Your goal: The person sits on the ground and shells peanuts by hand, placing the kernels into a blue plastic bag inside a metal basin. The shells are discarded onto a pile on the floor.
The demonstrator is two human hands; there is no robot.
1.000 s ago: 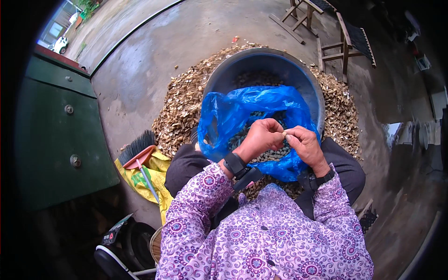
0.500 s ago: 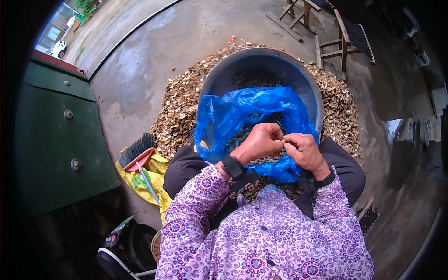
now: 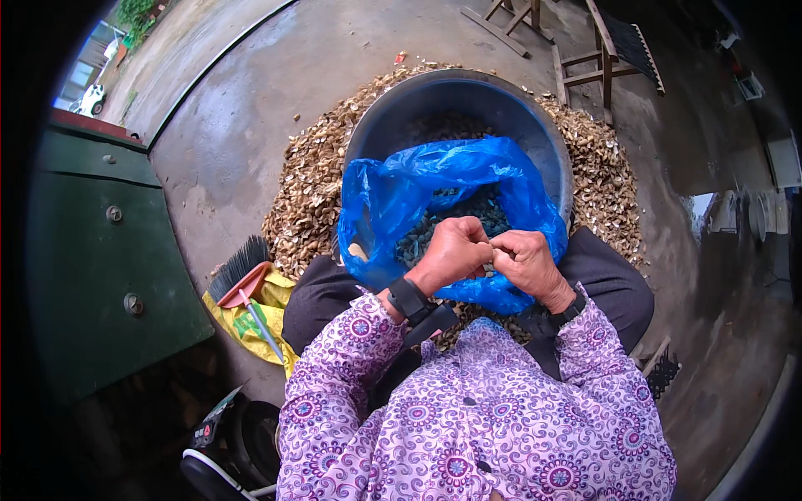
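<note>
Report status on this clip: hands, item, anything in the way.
Left hand and right hand pinch one small nut over blue bag. Nothing blocking.

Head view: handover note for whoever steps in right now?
Left hand and right hand are pressed together over the blue bag, pinching a small nut-like piece between the fingertips.
The bag sits in the person's lap, open, with dark kernels inside, in front of a grey basin.
A shell pile rings the basin.
Done: many shelled. Left: the piece in hand; how much remains in the basin is unclear.
</note>
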